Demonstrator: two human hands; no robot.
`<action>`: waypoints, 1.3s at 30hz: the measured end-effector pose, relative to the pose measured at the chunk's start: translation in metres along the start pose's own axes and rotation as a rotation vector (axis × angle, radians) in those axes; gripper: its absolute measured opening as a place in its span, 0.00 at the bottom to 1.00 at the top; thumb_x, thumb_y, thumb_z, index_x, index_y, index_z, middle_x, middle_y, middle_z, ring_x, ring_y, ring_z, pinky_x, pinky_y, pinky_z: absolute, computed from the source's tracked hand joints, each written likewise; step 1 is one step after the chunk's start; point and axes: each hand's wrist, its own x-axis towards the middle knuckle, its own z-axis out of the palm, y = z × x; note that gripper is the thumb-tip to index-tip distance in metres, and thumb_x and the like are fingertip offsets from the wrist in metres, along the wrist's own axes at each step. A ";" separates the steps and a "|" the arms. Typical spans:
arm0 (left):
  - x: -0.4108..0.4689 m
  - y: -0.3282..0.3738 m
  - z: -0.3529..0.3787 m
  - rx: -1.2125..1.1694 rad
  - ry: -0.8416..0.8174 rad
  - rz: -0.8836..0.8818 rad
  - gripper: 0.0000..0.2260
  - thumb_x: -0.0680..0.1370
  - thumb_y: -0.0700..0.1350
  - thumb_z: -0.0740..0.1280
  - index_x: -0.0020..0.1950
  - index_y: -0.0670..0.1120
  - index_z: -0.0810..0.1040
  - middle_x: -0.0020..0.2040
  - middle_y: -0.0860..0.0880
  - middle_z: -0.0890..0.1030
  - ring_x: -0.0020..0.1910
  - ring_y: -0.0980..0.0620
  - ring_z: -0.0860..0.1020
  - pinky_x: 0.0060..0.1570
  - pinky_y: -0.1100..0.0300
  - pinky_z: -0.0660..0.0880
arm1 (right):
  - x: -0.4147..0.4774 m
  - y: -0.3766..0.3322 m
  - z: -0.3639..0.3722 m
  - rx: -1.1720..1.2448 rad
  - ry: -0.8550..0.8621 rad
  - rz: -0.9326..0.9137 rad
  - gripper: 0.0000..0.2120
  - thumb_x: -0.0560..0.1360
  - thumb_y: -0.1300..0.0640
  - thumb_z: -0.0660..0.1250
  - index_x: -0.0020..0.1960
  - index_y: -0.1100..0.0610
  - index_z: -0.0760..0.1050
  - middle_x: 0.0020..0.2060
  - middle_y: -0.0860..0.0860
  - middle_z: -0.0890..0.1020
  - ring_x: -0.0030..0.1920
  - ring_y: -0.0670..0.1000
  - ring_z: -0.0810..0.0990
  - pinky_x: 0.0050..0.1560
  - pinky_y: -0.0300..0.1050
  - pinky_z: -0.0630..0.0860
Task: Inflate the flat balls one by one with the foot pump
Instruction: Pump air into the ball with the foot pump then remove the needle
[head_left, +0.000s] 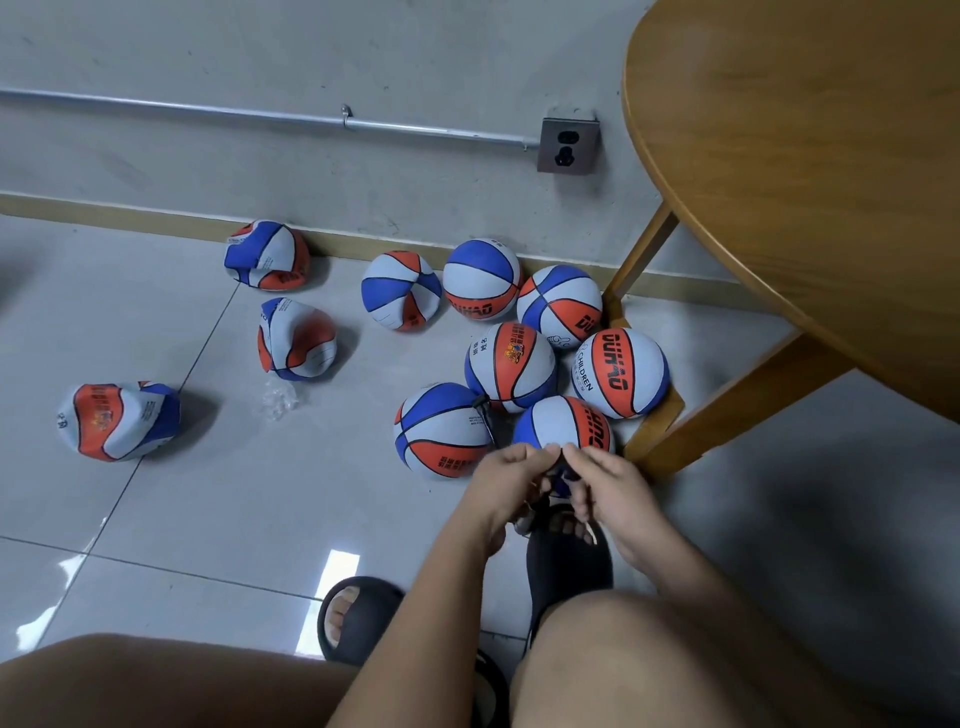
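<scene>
Three crumpled flat balls (296, 340) lie scattered on the tiled floor (208, 519) at left, apparently awaiting their turn. Seven fuller balls (511, 364) crowd against the wall and a table leg (641, 260), likely parked there so they cannot roll. A thin black hose (487, 415) lies between two of them. In front, the left hand (506, 483) and right hand (608, 493) meet, and the fingers of both pinch a small dark part (560, 480). It is mostly hidden, perhaps the nozzle. A black slipper (566, 561) sits just below. The pump itself cannot be made out.
</scene>
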 end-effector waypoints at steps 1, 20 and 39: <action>0.000 0.009 0.000 0.048 0.009 0.026 0.15 0.81 0.55 0.73 0.43 0.47 0.76 0.36 0.46 0.77 0.27 0.54 0.68 0.27 0.61 0.63 | 0.000 -0.005 0.000 0.018 0.005 -0.011 0.24 0.84 0.41 0.68 0.49 0.64 0.74 0.31 0.54 0.72 0.31 0.53 0.68 0.34 0.50 0.65; 0.012 -0.087 0.008 0.324 0.148 -0.167 0.16 0.82 0.57 0.71 0.42 0.48 0.76 0.39 0.49 0.80 0.32 0.54 0.70 0.28 0.63 0.67 | -0.003 0.088 0.001 -0.277 -0.025 0.107 0.15 0.88 0.45 0.61 0.55 0.52 0.82 0.30 0.52 0.77 0.29 0.49 0.74 0.28 0.43 0.70; 0.008 -0.044 -0.001 0.099 0.051 -0.047 0.16 0.83 0.57 0.70 0.44 0.47 0.74 0.36 0.45 0.73 0.27 0.55 0.66 0.27 0.62 0.61 | -0.005 0.031 0.007 -0.097 0.013 -0.028 0.23 0.87 0.45 0.63 0.49 0.67 0.73 0.30 0.54 0.75 0.30 0.53 0.72 0.29 0.44 0.69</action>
